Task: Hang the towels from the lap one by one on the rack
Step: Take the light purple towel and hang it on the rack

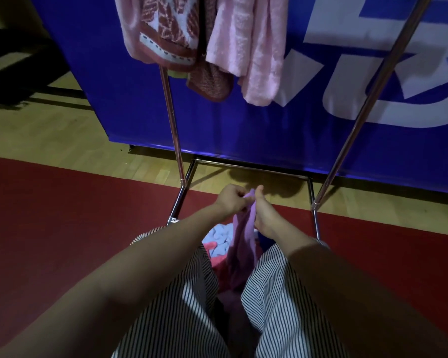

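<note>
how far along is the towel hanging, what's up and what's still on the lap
Done: several towels hang on the rack, among them a red patterned towel and a pale pink towel. In hand: the left hand and right hand both pinch the top of a purple towel held up from the lap. Left: a light blue towel and a red towel lie on the lap.

The lap [277, 285], in striped trousers, bears a blue towel [217, 240], a red towel [209, 246] and the lower end of a purple towel [243, 244]; the rack [175, 140], standing on the floor [62, 202] before a banner [243, 130], carries a patterned towel [166, 27] and a pink towel [248, 47].
</note>
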`<state>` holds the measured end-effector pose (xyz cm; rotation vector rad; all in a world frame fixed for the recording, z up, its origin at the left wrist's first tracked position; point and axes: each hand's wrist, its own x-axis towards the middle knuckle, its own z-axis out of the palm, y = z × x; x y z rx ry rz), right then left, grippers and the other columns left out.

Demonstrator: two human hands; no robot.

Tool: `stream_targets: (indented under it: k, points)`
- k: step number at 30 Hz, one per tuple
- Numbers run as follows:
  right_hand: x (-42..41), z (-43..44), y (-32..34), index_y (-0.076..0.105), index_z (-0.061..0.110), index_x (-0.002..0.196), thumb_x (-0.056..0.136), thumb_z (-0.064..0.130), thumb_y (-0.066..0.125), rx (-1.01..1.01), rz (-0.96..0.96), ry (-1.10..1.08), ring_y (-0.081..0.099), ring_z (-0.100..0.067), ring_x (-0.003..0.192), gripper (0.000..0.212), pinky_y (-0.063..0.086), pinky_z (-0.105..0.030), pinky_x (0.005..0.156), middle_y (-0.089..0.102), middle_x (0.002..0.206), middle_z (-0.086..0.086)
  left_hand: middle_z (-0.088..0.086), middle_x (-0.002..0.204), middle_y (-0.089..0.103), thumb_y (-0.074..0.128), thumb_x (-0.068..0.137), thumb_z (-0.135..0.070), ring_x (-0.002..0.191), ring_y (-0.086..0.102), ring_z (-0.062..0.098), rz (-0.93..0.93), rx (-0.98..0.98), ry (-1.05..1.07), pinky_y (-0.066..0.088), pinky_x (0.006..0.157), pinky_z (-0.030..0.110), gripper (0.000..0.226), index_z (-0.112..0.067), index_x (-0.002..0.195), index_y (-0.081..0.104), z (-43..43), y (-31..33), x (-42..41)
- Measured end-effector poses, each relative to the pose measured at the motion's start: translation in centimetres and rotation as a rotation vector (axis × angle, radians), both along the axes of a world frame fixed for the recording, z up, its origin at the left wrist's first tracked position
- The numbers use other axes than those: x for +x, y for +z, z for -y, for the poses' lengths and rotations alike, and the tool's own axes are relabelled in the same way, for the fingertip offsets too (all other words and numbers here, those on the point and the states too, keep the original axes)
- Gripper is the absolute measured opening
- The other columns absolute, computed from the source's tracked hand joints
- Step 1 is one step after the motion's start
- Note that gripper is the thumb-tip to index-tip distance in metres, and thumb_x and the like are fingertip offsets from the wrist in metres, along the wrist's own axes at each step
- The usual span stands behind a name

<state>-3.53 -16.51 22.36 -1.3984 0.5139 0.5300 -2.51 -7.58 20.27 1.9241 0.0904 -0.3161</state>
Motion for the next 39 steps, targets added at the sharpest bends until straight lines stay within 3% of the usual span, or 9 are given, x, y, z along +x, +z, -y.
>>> stream_targets:
  k: [4, 9, 13, 16, 18, 20, 24, 29, 39]
  points:
    - [-0.1, -0.1, -0.3, 0.04, 0.0, 0.137, 0.098, 0.049, 0.022, 0.039, 0.036, -0.083, 0.039, -0.033, 0.134, 0.065, 0.03, -0.039, 0.113, 0.037, 0.144, -0.026, 0.01, 0.053, 0.059, 0.064, 0.087, -0.02, 0.055, 0.051, 0.018, -0.057, -0.147, 0.083, 0.044, 0.065, 0.031, 0.032, 0.0, 0.063, 0.066, 0.7, 0.3, -0.1]
    - [-0.3, 0.6, 0.1, 0.028, 0.007, 0.145, 0.092, 0.064, 0.013, 0.13, 0.017, -0.045, 0.025, -0.024, 0.143, 0.079, 0.02, -0.031, 0.117, 0.027, 0.153, -0.015, 0.033, 0.094, 0.065, 0.072, 0.049, -0.069, 0.084, 0.063, 0.035, -0.182, -0.196, 0.045, 0.052, 0.084, 0.046, 0.09, 0.011, 0.09, 0.065, 0.7, 0.4, -0.3]
    - [-0.6, 0.5, 0.5, 0.035, 0.009, 0.142, 0.079, 0.079, 0.009, 0.133, -0.038, 0.005, 0.03, -0.023, 0.14, 0.098, 0.02, -0.038, 0.119, 0.031, 0.15, -0.017, 0.025, 0.091, 0.066, 0.078, 0.045, -0.058, 0.084, 0.06, 0.029, -0.206, -0.2, 0.008, 0.05, 0.085, 0.042, 0.079, 0.008, 0.086, 0.064, 0.4, 1.1, -0.6]
    - [-0.6, 1.8, 0.2, 0.05, 0.028, 0.1, 0.092, 0.063, 0.005, 0.046, 0.001, 0.02, 0.037, -0.023, 0.137, 0.058, 0.04, -0.024, 0.101, 0.038, 0.147, -0.016, 0.02, 0.074, 0.063, 0.072, 0.076, -0.033, 0.069, 0.058, 0.027, -0.149, -0.081, -0.019, 0.051, 0.075, 0.037, 0.041, 0.006, 0.07, 0.063, 0.5, 2.0, -0.9]
    - [-0.5, 2.0, 0.1, 0.04, 0.024, 0.073, 0.091, 0.065, 0.002, 0.035, -0.012, 0.056, 0.058, -0.015, 0.096, 0.059, 0.042, -0.017, 0.067, 0.066, 0.101, -0.011, 0.011, 0.061, 0.055, 0.058, 0.09, -0.021, 0.055, 0.048, 0.017, -0.057, 0.103, -0.066, 0.041, 0.06, 0.027, 0.037, -0.009, 0.055, 0.054, 0.5, 2.4, -1.2]
    - [-0.4, 1.9, 0.0, 0.05, 0.019, 0.077, 0.09, 0.068, 0.003, 0.046, -0.038, 0.099, 0.057, -0.018, 0.082, 0.069, 0.045, -0.024, 0.074, 0.066, 0.091, -0.012, 0.007, 0.059, 0.049, 0.05, 0.093, -0.013, 0.056, 0.044, 0.018, 0.017, 0.268, -0.109, 0.033, 0.054, 0.025, 0.039, -0.017, 0.054, 0.047, 0.1, 2.2, -1.2]
    - [-1.0, 2.5, 0.8, 0.048, 0.015, 0.128, 0.094, 0.022, 0.042, -0.332, 0.044, 0.222, 0.047, -0.025, 0.12, 0.035, 0.028, -0.036, 0.114, 0.049, 0.131, -0.012, 0.009, 0.07, 0.048, 0.048, 0.093, -0.009, 0.072, 0.043, 0.017, 0.085, 0.398, -0.217, 0.031, 0.052, 0.022, 0.024, -0.011, 0.07, 0.052, -2.0, 2.2, -0.8]
    - [-1.3, 3.7, -0.9, 0.011, 0.038, 0.147, 0.078, 0.015, 0.062, -0.861, 0.36, 0.749, -0.011, -0.023, 0.146, 0.088, -0.001, -0.043, 0.118, -0.001, 0.159, 0.004, -0.003, 0.064, 0.04, 0.05, 0.094, -0.003, 0.055, 0.04, -0.002, 0.094, 0.298, -0.476, 0.031, 0.052, 0.008, 0.031, -0.017, 0.066, 0.047, -4.4, 2.7, -1.2]
    - [-1.4, 4.7, -2.1, 0.062, 0.019, 0.103, 0.084, 0.045, 0.06, -1.172, 0.53, 0.879, 0.031, -0.022, 0.127, 0.032, 0.021, -0.036, 0.104, 0.051, 0.12, -0.003, 0.009, 0.08, 0.051, 0.043, 0.093, 0.002, 0.08, 0.044, 0.018, 0.166, 0.459, -0.398, 0.033, 0.07, 0.025, 0.018, -0.003, 0.083, 0.057, -7.1, 2.4, -2.0]
